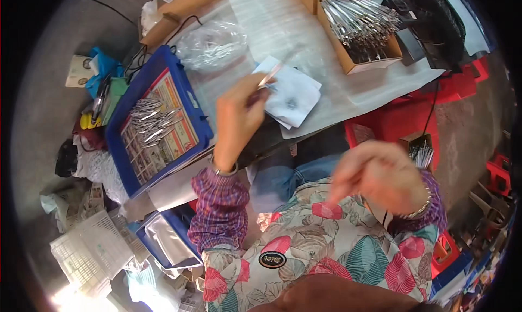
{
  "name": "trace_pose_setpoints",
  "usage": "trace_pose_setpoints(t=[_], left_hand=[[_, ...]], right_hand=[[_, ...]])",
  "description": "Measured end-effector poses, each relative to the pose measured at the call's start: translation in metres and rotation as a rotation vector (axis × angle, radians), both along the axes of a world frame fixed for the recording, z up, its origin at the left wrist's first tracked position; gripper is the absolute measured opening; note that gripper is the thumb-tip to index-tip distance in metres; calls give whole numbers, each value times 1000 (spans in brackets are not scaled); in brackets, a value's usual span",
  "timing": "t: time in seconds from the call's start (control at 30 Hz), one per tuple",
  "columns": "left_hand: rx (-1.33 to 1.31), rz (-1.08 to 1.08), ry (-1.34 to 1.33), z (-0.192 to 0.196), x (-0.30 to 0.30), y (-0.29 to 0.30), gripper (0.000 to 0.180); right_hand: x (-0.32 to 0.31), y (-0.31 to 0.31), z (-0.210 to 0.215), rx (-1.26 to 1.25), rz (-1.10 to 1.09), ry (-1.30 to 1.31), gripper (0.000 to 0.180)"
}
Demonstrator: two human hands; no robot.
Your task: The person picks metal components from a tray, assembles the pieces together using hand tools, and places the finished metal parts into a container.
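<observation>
My left hand [237,119] is raised over the table edge, fingers pinched on a thin shiny metal tool [273,73] that points up and to the right. Under its tip lies a small stack of white paper sheets [296,97] on the pale table cover. My right hand [375,173] hangs blurred in front of my chest, fingers bent downward, with nothing visible in it. Both wrists wear bracelets and plaid sleeves.
A blue tray [187,92] with a pile of metal tools [152,119] sits left of my left hand. A clear plastic bag [212,43] lies behind it. A cardboard box [348,62] of metal tools stands at the back right. Red stools [402,122] are on the right, a white basket [89,252] lower left.
</observation>
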State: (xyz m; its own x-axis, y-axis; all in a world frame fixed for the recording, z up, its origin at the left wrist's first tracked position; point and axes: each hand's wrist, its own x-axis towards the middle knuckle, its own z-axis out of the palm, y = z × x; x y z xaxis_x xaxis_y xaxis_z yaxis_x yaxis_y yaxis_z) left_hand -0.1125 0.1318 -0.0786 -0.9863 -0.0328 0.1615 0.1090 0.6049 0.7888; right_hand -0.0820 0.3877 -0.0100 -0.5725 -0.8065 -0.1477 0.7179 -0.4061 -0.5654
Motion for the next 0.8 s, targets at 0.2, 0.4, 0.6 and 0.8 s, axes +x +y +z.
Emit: trace_pose_setpoints(t=[0.2,0.4,0.6,0.8], left_hand=[[-299,-370,193,-19,-54,31,25],[-448,-315,143,-26,-59,19,24],[-428,-77,72,-20,-42,-9,24],[-203,-74,89,-5,-14,-17,24]], right_hand=[[27,-80,44,-470,354,-298,41],[21,-105,43,-537,333,-276,27],[20,-128,31,-539,528,-298,22],[28,-133,0,-320,622,86,23]])
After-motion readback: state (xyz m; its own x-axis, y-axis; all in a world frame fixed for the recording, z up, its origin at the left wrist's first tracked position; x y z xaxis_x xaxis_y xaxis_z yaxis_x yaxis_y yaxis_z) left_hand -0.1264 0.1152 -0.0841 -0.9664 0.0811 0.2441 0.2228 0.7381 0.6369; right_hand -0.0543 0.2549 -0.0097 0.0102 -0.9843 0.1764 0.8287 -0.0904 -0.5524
